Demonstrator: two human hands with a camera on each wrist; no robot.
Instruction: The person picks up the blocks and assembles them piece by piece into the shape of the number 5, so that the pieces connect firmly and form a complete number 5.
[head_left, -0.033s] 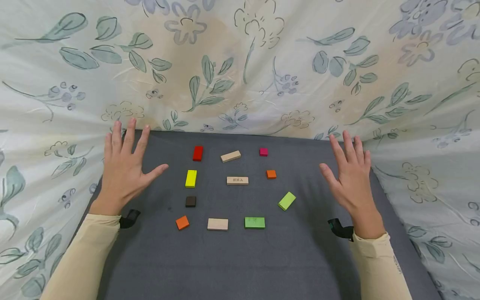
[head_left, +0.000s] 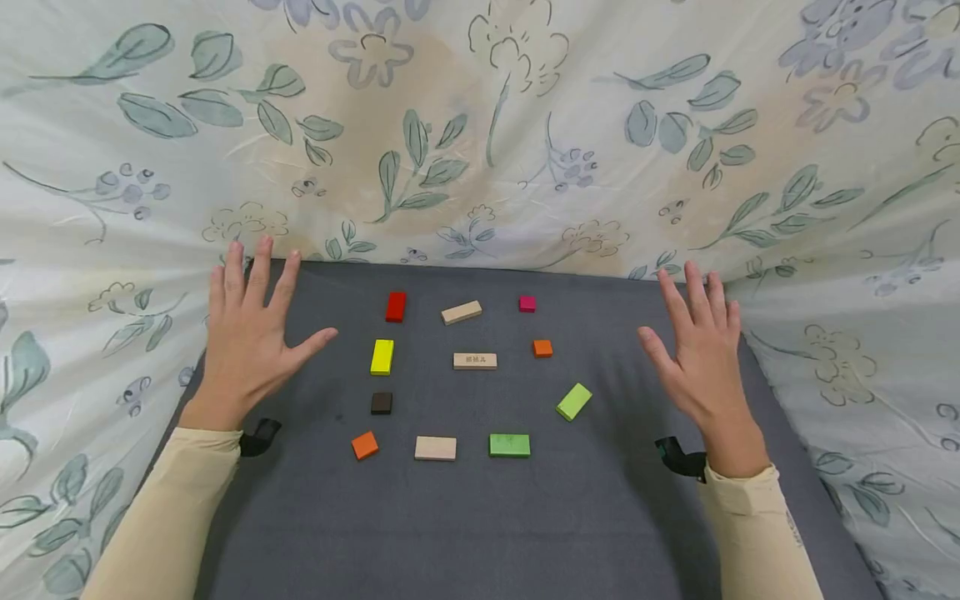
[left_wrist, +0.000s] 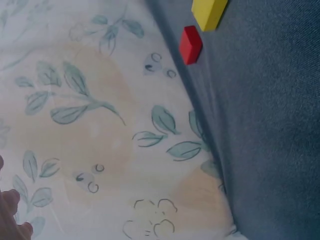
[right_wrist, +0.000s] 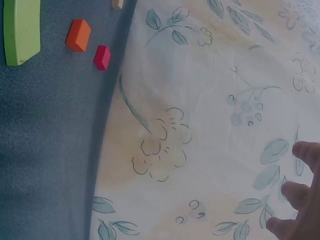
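Observation:
My left hand is held with fingers spread at the left of the dark grey cloth, holding nothing. The yellow block and red block lie nearest to it. On the right, my right hand is likewise spread and holds nothing; a lime green block, an orange block and a magenta block are closest. Between the hands lie two narrow wooden blocks, one tilted and one with printed marks.
Toward the front are a black block, a second orange block, a wide wooden block and a green block. Floral fabric rises behind the grey cloth and along both sides.

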